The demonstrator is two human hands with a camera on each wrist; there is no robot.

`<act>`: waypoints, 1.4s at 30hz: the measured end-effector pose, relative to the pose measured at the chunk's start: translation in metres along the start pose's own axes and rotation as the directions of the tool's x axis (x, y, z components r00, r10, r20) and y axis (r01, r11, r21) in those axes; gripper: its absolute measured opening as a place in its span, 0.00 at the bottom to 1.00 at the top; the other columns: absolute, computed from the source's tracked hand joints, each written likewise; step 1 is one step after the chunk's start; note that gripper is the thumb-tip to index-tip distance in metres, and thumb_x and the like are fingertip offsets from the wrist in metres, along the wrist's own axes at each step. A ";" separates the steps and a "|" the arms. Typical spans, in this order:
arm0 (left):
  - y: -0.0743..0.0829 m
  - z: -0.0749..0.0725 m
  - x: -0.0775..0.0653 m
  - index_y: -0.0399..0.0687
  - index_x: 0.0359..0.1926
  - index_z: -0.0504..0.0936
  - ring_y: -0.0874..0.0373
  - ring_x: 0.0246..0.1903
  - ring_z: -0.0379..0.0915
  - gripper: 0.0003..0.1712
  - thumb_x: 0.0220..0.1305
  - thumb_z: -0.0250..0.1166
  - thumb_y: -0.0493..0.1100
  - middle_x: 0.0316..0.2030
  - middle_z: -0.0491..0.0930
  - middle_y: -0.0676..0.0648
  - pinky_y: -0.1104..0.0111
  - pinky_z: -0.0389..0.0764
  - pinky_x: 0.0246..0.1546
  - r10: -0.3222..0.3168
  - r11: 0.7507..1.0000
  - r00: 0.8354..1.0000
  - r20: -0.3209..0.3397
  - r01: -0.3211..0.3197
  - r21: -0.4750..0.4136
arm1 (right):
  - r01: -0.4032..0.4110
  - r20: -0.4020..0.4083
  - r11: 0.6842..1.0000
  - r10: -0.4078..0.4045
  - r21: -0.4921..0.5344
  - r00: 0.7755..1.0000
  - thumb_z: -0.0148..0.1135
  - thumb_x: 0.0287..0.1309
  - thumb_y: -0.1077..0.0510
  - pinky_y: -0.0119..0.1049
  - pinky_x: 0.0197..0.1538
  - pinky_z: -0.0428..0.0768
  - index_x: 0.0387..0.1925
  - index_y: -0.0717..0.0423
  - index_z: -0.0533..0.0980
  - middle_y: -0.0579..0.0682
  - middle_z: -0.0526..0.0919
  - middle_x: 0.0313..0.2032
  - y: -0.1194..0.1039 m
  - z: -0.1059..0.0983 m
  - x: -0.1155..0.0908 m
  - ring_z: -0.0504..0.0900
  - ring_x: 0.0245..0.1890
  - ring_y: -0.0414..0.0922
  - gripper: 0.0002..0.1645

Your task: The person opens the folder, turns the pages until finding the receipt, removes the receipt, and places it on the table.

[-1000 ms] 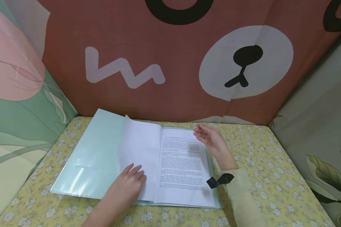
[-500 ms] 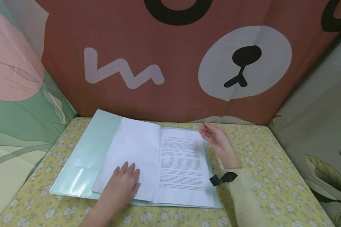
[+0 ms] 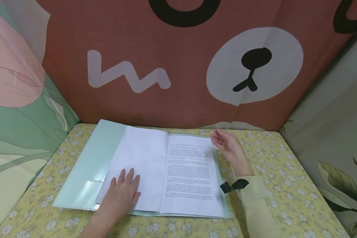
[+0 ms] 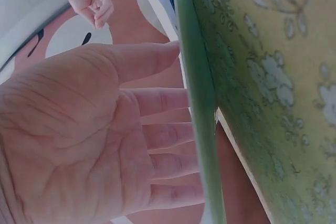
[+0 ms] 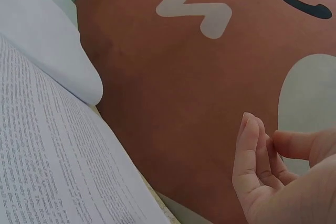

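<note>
Folder (image 3: 77, 178) is lying open on a flowered table (image 3: 285, 165), its white left page (image 3: 142, 148) supporting the left hand's (image 3: 122, 193) straight, ungripping fingers, light even pressure probably avoiding creases best, while the right hand (image 3: 228, 147) is hovering nearby, loosely curled, holding nothing.

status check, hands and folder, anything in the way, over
Left hand flat-fingered on blank left page. Right hand loosely curled beside printed page, holding nothing. Pale green folder open. Only left hand covers part of a page.
</note>
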State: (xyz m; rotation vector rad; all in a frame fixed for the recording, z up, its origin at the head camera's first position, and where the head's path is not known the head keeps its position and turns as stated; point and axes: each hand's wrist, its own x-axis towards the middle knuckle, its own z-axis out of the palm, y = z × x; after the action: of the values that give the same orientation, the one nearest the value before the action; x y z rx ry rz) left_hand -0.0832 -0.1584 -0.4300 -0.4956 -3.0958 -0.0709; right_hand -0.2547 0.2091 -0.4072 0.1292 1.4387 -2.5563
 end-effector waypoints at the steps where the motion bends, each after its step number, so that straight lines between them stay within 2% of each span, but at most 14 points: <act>1: 0.000 0.000 0.000 0.34 0.62 0.80 0.26 0.65 0.67 0.29 0.67 0.71 0.48 0.66 0.72 0.28 0.31 0.74 0.56 -0.009 1.000 1.000 0.014 0.009 -0.007 | 0.000 -0.001 1.000 0.000 0.002 1.000 0.49 0.80 0.63 0.31 0.44 0.86 0.36 0.58 0.85 0.52 0.88 0.31 0.000 -0.001 0.000 0.88 0.33 0.43 0.19; 8: 0.000 0.002 0.004 0.34 0.65 0.78 0.23 0.67 0.63 0.30 0.70 0.69 0.48 0.69 0.68 0.28 0.27 0.72 0.54 -0.057 0.996 0.995 0.088 0.062 -0.057 | -0.009 -0.013 1.000 0.009 0.013 1.000 0.50 0.80 0.63 0.32 0.45 0.86 0.39 0.61 0.84 0.53 0.88 0.31 0.002 -0.008 0.002 0.88 0.33 0.43 0.17; 14: 0.000 0.005 0.006 0.35 0.69 0.75 0.21 0.68 0.59 0.31 0.73 0.66 0.49 0.71 0.65 0.27 0.26 0.72 0.52 -0.079 0.992 0.986 0.148 0.093 -0.089 | -0.003 -0.064 1.000 0.002 -0.026 0.998 0.49 0.80 0.64 0.31 0.45 0.86 0.42 0.61 0.82 0.52 0.88 0.32 0.007 -0.014 0.008 0.89 0.34 0.42 0.14; 22: -0.001 0.006 0.006 0.34 0.70 0.73 0.19 0.69 0.56 0.31 0.74 0.64 0.48 0.72 0.63 0.26 0.25 0.70 0.53 -0.074 0.983 0.982 0.171 0.101 -0.154 | -0.006 -0.123 0.998 -0.002 -0.065 0.992 0.50 0.79 0.64 0.29 0.43 0.86 0.34 0.53 0.83 0.49 0.89 0.32 0.012 -0.024 0.011 0.88 0.34 0.40 0.18; 25: -0.001 0.006 0.006 0.35 0.70 0.74 0.20 0.69 0.56 0.31 0.74 0.64 0.48 0.72 0.64 0.27 0.27 0.68 0.57 -0.051 0.984 0.987 0.155 0.077 -0.163 | -0.005 -0.147 0.996 -0.007 -0.085 0.989 0.51 0.79 0.63 0.29 0.43 0.86 0.33 0.52 0.84 0.49 0.89 0.33 0.014 -0.027 0.012 0.89 0.34 0.40 0.18; 27: 0.000 0.006 0.006 0.34 0.68 0.75 0.23 0.69 0.59 0.30 0.73 0.65 0.48 0.70 0.67 0.28 0.29 0.69 0.59 -0.015 0.985 0.994 0.110 0.033 -0.171 | -0.003 -0.159 0.994 -0.014 -0.108 0.987 0.52 0.79 0.63 0.29 0.43 0.86 0.36 0.53 0.83 0.49 0.89 0.34 0.016 -0.030 0.013 0.89 0.35 0.40 0.16; 30: 0.005 0.006 0.006 0.34 0.64 0.78 0.27 0.67 0.65 0.28 0.72 0.67 0.48 0.66 0.72 0.29 0.31 0.71 0.59 0.049 0.983 0.999 0.020 -0.044 -0.178 | -0.001 -0.180 0.988 -0.027 -0.155 0.983 0.52 0.78 0.65 0.30 0.45 0.86 0.48 0.61 0.82 0.49 0.89 0.36 0.019 -0.035 0.016 0.89 0.37 0.41 0.11; 33: 0.010 0.006 0.007 0.34 0.61 0.80 0.30 0.65 0.69 0.27 0.70 0.69 0.48 0.63 0.76 0.30 0.32 0.73 0.58 0.096 0.978 0.995 -0.039 -0.102 -0.182 | -0.007 -0.199 0.974 -0.039 -0.228 0.979 0.53 0.78 0.65 0.33 0.49 0.86 0.63 0.71 0.73 0.51 0.88 0.39 0.024 -0.039 0.020 0.88 0.41 0.42 0.19; 35: 0.014 0.006 0.008 0.34 0.60 0.81 0.30 0.65 0.70 0.26 0.69 0.69 0.48 0.62 0.77 0.31 0.32 0.73 0.58 0.114 0.974 0.992 -0.048 -0.121 -0.192 | -0.015 -0.206 0.959 -0.046 -0.283 0.978 0.53 0.77 0.65 0.34 0.52 0.85 0.68 0.76 0.67 0.52 0.88 0.41 0.027 -0.041 0.023 0.88 0.42 0.43 0.25; 42: 0.025 0.007 0.006 0.34 0.60 0.81 0.30 0.64 0.71 0.25 0.71 0.68 0.47 0.62 0.78 0.32 0.34 0.74 0.58 0.172 0.958 0.985 -0.029 -0.174 -0.229 | -0.056 -0.208 0.923 -0.027 -0.382 0.978 0.58 0.74 0.66 0.36 0.54 0.84 0.68 0.76 0.67 0.57 0.87 0.47 0.034 -0.044 0.029 0.88 0.43 0.42 0.27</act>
State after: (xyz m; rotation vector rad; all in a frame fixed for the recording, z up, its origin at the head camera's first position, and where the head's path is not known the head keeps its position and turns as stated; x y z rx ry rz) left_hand -0.0809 -0.1329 -0.4354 -0.7683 -3.0350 -0.4336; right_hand -0.2768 0.2255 -0.4636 0.3539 1.9807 -2.2440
